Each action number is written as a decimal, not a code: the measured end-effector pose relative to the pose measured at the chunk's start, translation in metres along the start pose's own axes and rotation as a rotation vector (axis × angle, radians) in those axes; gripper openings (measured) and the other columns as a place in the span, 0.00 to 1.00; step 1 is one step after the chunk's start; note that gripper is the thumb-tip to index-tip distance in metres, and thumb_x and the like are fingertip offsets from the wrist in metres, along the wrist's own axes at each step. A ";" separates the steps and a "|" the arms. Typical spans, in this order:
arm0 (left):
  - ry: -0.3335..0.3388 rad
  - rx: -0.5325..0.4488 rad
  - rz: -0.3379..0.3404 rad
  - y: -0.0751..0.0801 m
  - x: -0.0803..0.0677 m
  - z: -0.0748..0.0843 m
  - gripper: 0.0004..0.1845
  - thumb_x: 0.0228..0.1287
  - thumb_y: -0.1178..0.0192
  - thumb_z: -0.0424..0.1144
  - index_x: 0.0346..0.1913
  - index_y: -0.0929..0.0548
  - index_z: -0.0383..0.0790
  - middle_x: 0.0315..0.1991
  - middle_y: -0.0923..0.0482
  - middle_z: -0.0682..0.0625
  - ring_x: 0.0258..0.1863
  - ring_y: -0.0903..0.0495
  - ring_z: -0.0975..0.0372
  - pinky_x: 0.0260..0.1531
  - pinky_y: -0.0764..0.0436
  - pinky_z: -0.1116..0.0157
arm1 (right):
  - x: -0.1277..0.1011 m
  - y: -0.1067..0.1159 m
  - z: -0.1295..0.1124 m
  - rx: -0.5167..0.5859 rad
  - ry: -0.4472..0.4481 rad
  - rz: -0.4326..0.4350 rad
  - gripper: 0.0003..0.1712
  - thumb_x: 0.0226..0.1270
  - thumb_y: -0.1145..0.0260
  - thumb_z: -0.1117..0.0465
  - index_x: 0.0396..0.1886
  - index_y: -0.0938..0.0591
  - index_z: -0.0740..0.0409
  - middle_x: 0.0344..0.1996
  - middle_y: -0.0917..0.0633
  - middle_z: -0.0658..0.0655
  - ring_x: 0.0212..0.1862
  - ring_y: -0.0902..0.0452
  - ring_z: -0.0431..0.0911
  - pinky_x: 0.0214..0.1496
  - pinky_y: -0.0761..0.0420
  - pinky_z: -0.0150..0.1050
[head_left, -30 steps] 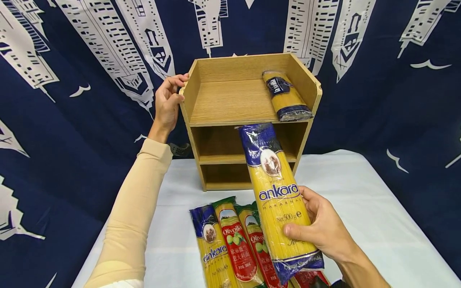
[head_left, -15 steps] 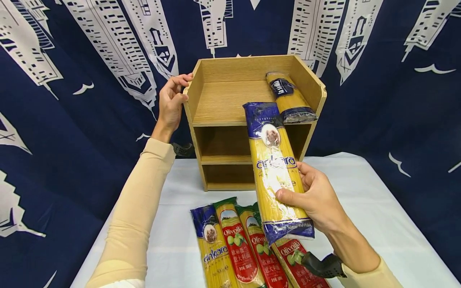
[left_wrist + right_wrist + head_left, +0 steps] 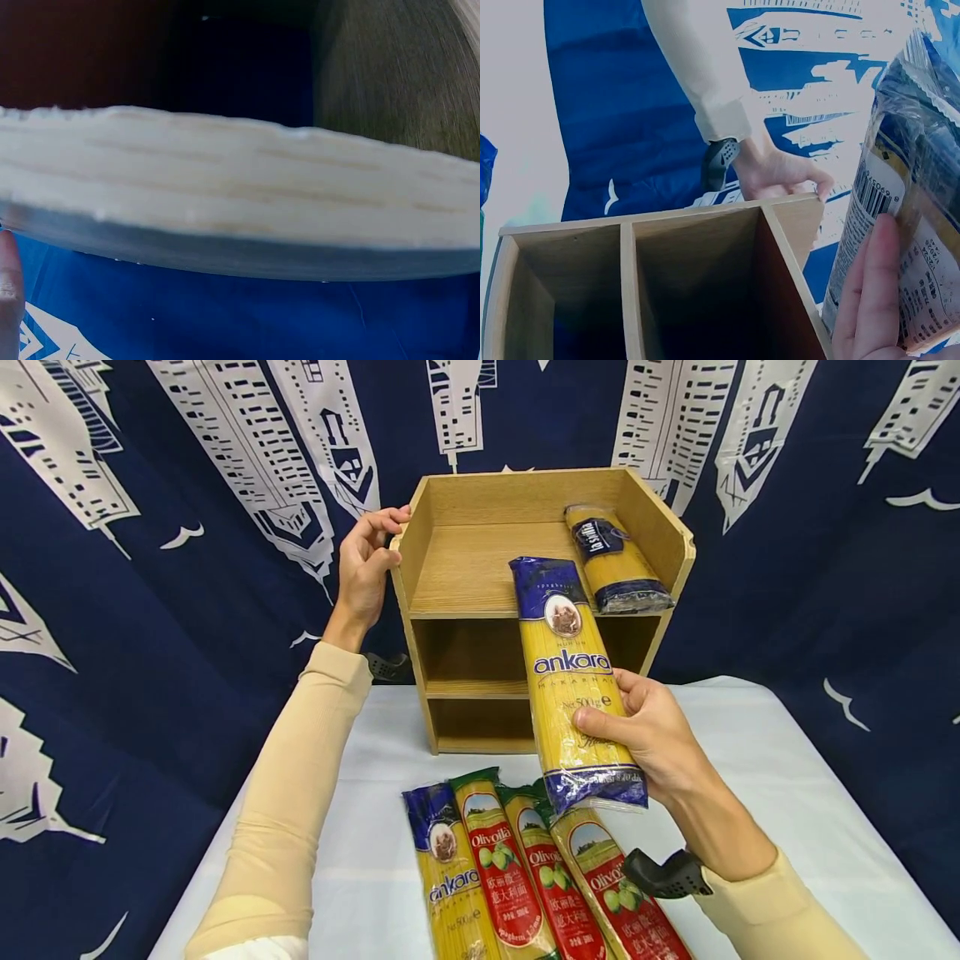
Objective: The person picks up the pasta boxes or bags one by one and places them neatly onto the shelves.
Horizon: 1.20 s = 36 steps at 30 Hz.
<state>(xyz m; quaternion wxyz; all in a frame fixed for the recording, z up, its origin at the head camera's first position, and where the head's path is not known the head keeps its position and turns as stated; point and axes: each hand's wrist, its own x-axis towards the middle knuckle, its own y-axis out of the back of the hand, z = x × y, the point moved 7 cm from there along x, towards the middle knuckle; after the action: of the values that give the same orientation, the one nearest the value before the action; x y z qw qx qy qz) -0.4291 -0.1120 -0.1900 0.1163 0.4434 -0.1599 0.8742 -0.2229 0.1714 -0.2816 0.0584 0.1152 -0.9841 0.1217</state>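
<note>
My right hand (image 3: 656,731) holds a yellow and blue pack of Ankara spaghetti (image 3: 562,693), thumb on its front, tilted before the small wooden shelf (image 3: 465,568). In the right wrist view, the fingers (image 3: 877,289) lie against the printed back of that pack. The pack's upper end overlaps the top board's front edge; whether it touches is unclear. My left hand (image 3: 363,568) grips the shelf's left side panel near the top. The left wrist view shows the panel's pale edge (image 3: 247,176) close up. Another pasta pack (image 3: 618,560) lies along the top board's right side.
On the white-covered table (image 3: 348,843), several packs lie side by side in front of the shelf: one Ankara pack (image 3: 450,877) at left and red-labelled Olivoilà packs (image 3: 506,868) beside it. Two lower compartments open toward me. A dark blue patterned curtain (image 3: 247,610) hangs behind.
My right hand has carried the Ankara spaghetti pack up and forward, from over the table packs to the top board's front edge. My left hand has kept its grip on the shelf.
</note>
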 end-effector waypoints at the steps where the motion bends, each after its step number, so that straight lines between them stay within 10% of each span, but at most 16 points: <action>1: 0.000 0.002 0.001 0.000 0.000 0.000 0.13 0.42 0.47 0.29 0.36 0.23 0.37 0.47 0.22 0.43 0.65 0.27 0.45 0.71 0.37 0.52 | 0.002 -0.001 -0.001 0.021 0.000 -0.002 0.30 0.67 0.36 0.75 0.65 0.37 0.73 0.45 0.13 0.64 0.40 0.11 0.54 0.41 0.13 0.45; 12: -0.006 0.026 0.003 0.000 0.002 0.002 0.13 0.42 0.47 0.30 0.36 0.23 0.37 0.47 0.22 0.44 0.65 0.26 0.47 0.71 0.37 0.53 | 0.026 -0.008 -0.018 0.272 -0.019 -0.131 0.29 0.70 0.41 0.75 0.67 0.40 0.70 0.50 0.15 0.65 0.48 0.13 0.53 0.49 0.15 0.44; 22: -0.013 0.073 -0.013 0.000 0.000 0.001 0.13 0.43 0.47 0.32 0.37 0.23 0.39 0.48 0.22 0.45 0.64 0.26 0.47 0.70 0.35 0.54 | 0.055 0.008 -0.019 0.271 -0.073 0.002 0.21 0.71 0.40 0.72 0.61 0.31 0.69 0.45 0.13 0.60 0.44 0.12 0.49 0.46 0.14 0.40; 36: -0.018 0.085 -0.003 0.001 -0.001 0.001 0.13 0.43 0.47 0.32 0.37 0.24 0.39 0.47 0.22 0.45 0.65 0.26 0.47 0.69 0.34 0.56 | 0.021 -0.003 -0.024 0.257 0.029 -0.063 0.41 0.68 0.42 0.78 0.76 0.49 0.67 0.64 0.26 0.64 0.57 0.19 0.49 0.55 0.18 0.36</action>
<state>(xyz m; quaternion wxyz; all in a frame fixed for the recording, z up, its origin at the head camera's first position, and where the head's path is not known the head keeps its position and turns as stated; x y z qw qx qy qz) -0.4282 -0.1129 -0.1901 0.0971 0.4558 -0.1230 0.8762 -0.2402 0.1702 -0.2548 0.0609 0.1509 -0.9554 0.2464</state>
